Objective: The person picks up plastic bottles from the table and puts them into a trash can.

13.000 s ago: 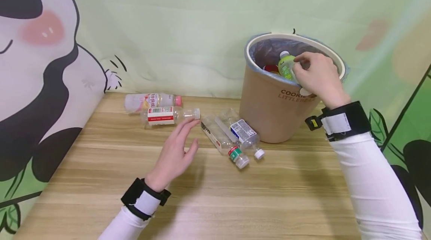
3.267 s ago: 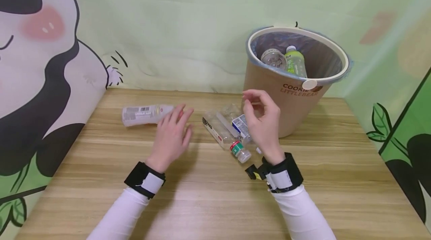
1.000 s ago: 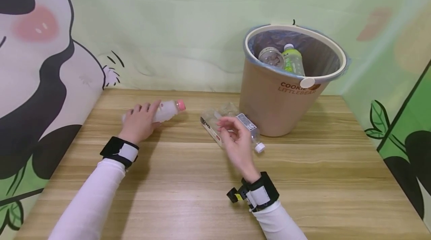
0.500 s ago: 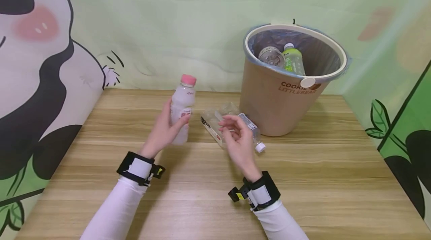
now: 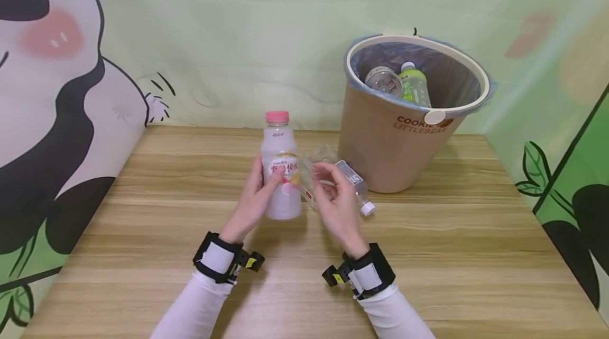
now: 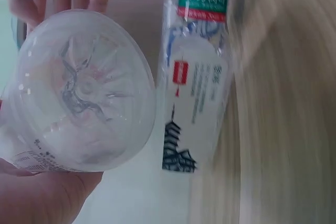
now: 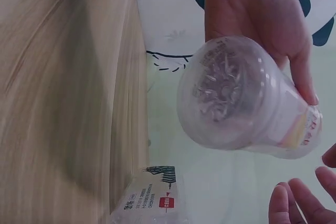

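Observation:
My left hand (image 5: 249, 204) grips a plastic drink bottle (image 5: 284, 201) with a pink cap, thumb across its printed front. The bottle is held upright, lifted off the table; its clear ribbed base faces the camera in both wrist views. Just right of it my right hand (image 5: 339, 204) hovers with fingers loosely bent, holding nothing and apart from the bottle. Behind that hand lies a clear bottle with a pagoda print (image 6: 194, 87), partly hidden in the head view. Another clear bottle, with a white cap (image 5: 367, 208), lies beside it.
A tan bin (image 5: 380, 154) with a blue liner stands at the back right, next to the lying bottles. Inside are a green-labelled bottle (image 5: 415, 85) and a clear bottle (image 5: 382, 81). A wooden table (image 5: 428, 265) carries everything; a printed cloth (image 5: 238, 53) hangs behind.
The red-labelled bottle has left the table, and a clear bottle base shows in the bin. My left hand has picked up the pink-capped bottle, turned it upright and brought it rightward.

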{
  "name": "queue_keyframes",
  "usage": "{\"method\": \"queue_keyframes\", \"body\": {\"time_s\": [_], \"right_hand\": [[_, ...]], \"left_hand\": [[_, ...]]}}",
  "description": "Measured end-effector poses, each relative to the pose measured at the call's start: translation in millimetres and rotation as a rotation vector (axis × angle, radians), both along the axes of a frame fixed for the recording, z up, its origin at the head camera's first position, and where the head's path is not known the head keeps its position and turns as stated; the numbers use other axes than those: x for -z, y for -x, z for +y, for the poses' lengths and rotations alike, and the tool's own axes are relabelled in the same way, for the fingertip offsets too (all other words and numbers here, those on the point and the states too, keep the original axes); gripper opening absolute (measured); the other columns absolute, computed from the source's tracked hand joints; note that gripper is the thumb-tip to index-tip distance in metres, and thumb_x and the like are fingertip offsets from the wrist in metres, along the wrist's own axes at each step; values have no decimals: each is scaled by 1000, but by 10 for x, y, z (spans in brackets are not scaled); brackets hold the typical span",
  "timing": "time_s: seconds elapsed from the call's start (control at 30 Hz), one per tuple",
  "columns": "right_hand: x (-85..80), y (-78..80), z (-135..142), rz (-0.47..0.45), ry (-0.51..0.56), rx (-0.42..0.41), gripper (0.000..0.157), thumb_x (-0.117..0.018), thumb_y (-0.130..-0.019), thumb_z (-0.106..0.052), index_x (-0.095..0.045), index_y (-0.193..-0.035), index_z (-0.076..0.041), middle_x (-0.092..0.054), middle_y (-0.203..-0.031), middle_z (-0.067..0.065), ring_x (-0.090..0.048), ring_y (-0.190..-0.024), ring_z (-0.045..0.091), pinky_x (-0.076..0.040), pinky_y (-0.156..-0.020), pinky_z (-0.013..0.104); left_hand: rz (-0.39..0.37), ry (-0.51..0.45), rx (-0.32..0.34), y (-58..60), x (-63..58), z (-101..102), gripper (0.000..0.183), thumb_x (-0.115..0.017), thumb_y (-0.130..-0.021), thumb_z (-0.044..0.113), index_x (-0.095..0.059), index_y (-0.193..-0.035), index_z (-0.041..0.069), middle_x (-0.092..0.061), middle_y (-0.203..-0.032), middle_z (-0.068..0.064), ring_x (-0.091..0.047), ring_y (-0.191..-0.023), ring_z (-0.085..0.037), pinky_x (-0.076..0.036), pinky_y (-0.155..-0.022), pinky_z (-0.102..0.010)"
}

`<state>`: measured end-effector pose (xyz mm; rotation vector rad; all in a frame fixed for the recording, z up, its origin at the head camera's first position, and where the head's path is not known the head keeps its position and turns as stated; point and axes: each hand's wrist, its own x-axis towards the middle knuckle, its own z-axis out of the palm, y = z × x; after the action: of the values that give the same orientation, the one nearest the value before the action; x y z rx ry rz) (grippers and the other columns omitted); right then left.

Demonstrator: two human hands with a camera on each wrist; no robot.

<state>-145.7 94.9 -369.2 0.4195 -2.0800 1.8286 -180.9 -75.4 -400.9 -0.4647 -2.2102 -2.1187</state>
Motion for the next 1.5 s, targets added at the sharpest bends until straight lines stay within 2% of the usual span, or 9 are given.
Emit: {"method": "queue_keyframes", "body": {"time_s": [0.27, 0.53, 0.6, 0.7, 0.77, 0.83, 0.93, 1.23, 1.5], "right_hand": [[-6, -27, -26, -3, -50, -89, 49, -52, -88, 9, -42, -136, 8, -47, -134, 26, -50, -115, 41, -46, -96, 49], [-23, -38, -37, -26, -111, -116, 54, -53, -92, 2, -36, -143, 1, -45, -138, 22, -50, -117, 34, -47, -95, 46], [-22, -38, -35, -22, -121, -115, 56, -53, -91, 2, -35, -144, 1, -45, -138, 22, -50, -116, 34, -48, -93, 46], [-27, -33, -32, -8, -146, -107, 59, -54, -91, 2, -32, -145, 0, -43, -141, 21, -51, -115, 33, -49, -92, 46], [-34, -30, -28, -1, -166, -103, 60, -55, -90, 1, -31, -146, 0, -42, -143, 20, -51, -114, 32, -48, -92, 45], [-43, -28, -25, 5, -183, -100, 62, -56, -90, 0, -30, -146, 0, -39, -145, 19, -51, -115, 31, -46, -95, 46], [-48, -28, -19, 1, -196, -106, 64, -58, -90, -1, -29, -147, 0, -38, -145, 19, -50, -116, 32, -43, -98, 47], [-44, -36, -19, -47, -220, -109, 67, -61, -90, -7, -28, -148, -4, -36, -148, 16, -46, -121, 31, -39, -102, 50], [-47, -33, -11, -74, -222, -119, 68, -60, -90, -10, -26, -149, -6, -43, -141, 18, -50, -115, 31, -43, -97, 50]], "left_hand": [[5, -41, 44, -79, -13, 114, 48, -42, -101, 26, -26, -144, 13, -51, -123, -16, -52, -109, -27, -44, -93, -44], [0, -21, 62, -75, 19, 156, 50, -38, -103, 25, -21, -149, 16, -46, -131, -16, -46, -118, -27, -38, -101, -46], [0, 16, 54, -85, -1, 151, 47, -36, -103, 25, -24, -148, 14, -48, -130, -17, -47, -119, -27, -39, -101, -46], [7, 110, 28, -176, -156, 152, 45, -31, -105, 23, -29, -147, 8, -51, -130, -19, -50, -119, -28, -41, -101, -46], [17, 168, 2, -188, -161, 148, 46, -28, -105, 29, -33, -145, 7, -53, -130, -16, -50, -119, -27, -41, -101, -45], [23, 202, -23, -192, -149, 144, 49, -27, -105, 35, -35, -145, 7, -53, -132, -15, -51, -120, -26, -42, -101, -45], [34, 226, -50, -123, -7, 123, 54, -26, -102, 44, -39, -143, 12, -55, -131, -12, -53, -118, -25, -42, -101, -45], [65, 327, -107, -115, 5, 97, 57, -26, -103, 44, -41, -141, 4, -57, -128, -18, -55, -115, -29, -43, -100, -47], [64, 377, -115, -115, 9, 80, 60, -25, -102, 47, -39, -143, 5, -50, -138, -15, -44, -128, -26, -34, -107, -45]]}}
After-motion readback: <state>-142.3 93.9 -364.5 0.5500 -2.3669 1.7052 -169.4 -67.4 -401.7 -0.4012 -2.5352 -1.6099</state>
